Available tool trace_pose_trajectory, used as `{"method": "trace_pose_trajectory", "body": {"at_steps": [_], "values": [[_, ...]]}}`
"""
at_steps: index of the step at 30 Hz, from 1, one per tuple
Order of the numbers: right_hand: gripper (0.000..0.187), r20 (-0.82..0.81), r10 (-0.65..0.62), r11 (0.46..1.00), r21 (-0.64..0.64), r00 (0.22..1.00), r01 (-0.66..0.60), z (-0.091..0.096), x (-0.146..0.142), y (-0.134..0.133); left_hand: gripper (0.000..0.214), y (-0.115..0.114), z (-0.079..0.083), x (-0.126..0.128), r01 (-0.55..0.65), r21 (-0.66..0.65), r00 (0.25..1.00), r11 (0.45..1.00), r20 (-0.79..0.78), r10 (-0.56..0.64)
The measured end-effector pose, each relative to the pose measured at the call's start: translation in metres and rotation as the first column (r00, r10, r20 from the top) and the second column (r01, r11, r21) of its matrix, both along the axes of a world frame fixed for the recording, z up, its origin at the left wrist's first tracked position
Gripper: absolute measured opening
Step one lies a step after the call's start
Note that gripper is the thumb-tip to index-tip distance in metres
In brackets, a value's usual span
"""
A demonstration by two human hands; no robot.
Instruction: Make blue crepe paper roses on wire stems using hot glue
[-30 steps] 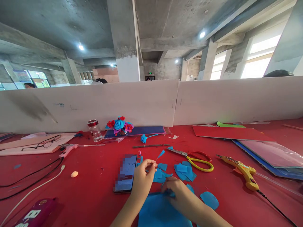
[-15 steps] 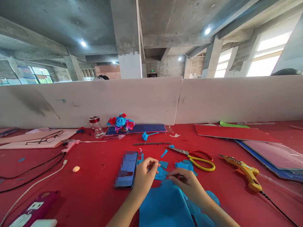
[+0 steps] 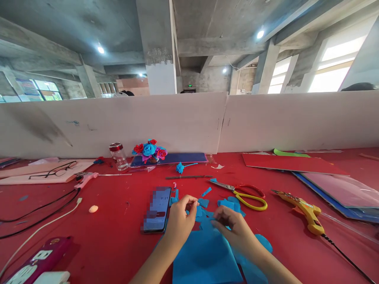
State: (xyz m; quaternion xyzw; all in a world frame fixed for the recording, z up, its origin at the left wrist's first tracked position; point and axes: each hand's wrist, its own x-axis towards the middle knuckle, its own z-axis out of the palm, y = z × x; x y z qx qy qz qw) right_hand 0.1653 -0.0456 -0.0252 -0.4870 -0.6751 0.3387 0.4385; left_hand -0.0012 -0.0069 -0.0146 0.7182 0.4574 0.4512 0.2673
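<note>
My left hand (image 3: 184, 217) is closed in a pinch over the blue scraps, thumb against forefinger. Whatever lies between those fingertips is too small to make out. My right hand (image 3: 232, 224) is just to its right, its fingers curled and thumb drawn in, with any held thing hidden. Beneath both hands is a blue sheet (image 3: 204, 260), with cut blue pieces (image 3: 227, 204) scattered beyond it. More rounded blue pieces (image 3: 263, 243) lie partly under my right forearm. A phone (image 3: 156, 211) rests left of my left hand.
Scissors (image 3: 251, 201) with red and yellow handles lie beyond my right hand. A yellow glue gun (image 3: 304, 213) is farther right, beside stacked sheets (image 3: 334, 191). At the back stand a flower arrangement (image 3: 150, 151) and a glass jar (image 3: 119, 157). A power strip (image 3: 41, 258) sits front left.
My right hand has lifted slightly away from the blue sheet, and its fingers have curled more. My left hand keeps its pinch. The whole view has shifted slightly.
</note>
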Motion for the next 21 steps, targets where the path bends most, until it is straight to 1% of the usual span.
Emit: {"method": "trace_pose_trajectory", "body": {"at_steps": [3, 5, 8, 11, 13, 14, 16, 19, 21], "values": [[0.014, -0.158, -0.094, 0.995, 0.007, 0.983, 0.096, 0.001, 0.005, 0.004, 0.017, -0.001, 0.0, -0.001, -0.001, 0.037, 0.998, 0.999, -0.066, 0.004], [0.02, -0.217, -0.148, 0.989, -0.021, 0.965, 0.147, 0.001, 0.008, 0.008, 0.018, -0.002, -0.001, -0.001, -0.007, 0.067, 0.994, 0.998, -0.111, 0.014], [0.024, -0.25, -0.205, 0.979, -0.043, 0.946, 0.201, 0.0, 0.012, 0.012, 0.018, -0.003, -0.002, 0.0, -0.014, 0.104, 0.991, 0.995, -0.131, 0.028], [0.027, -0.252, -0.227, 0.974, -0.04, 0.941, 0.224, 0.002, 0.013, 0.012, 0.015, -0.004, -0.004, 0.0, -0.012, 0.115, 0.998, 0.993, -0.065, 0.019], [0.029, -0.235, -0.231, 0.973, -0.05, 0.944, 0.226, 0.005, 0.013, 0.011, 0.014, -0.004, -0.005, 0.0, -0.006, 0.133, 0.999, 0.991, -0.049, 0.012], [0.03, -0.222, -0.235, 0.972, -0.056, 0.946, 0.229, 0.006, 0.013, 0.01, 0.015, -0.004, -0.006, 0.0, -0.003, 0.151, 0.997, 0.989, -0.071, 0.014], [0.031, -0.2, -0.245, 0.969, -0.065, 0.949, 0.237, 0.006, 0.013, 0.011, 0.017, -0.004, -0.008, 0.0, 0.006, 0.195, 0.984, 0.981, -0.175, 0.029], [0.033, -0.207, -0.231, 0.972, -0.094, 0.951, 0.216, 0.002, 0.013, 0.012, 0.022, -0.004, -0.009, 0.0, 0.024, 0.252, 0.929, 0.967, -0.362, 0.071], [0.034, -0.221, -0.226, 0.972, -0.121, 0.949, 0.203, -0.001, 0.013, 0.014, 0.023, -0.004, -0.011, 0.001, 0.045, 0.281, 0.892, 0.959, -0.443, 0.089]]}}
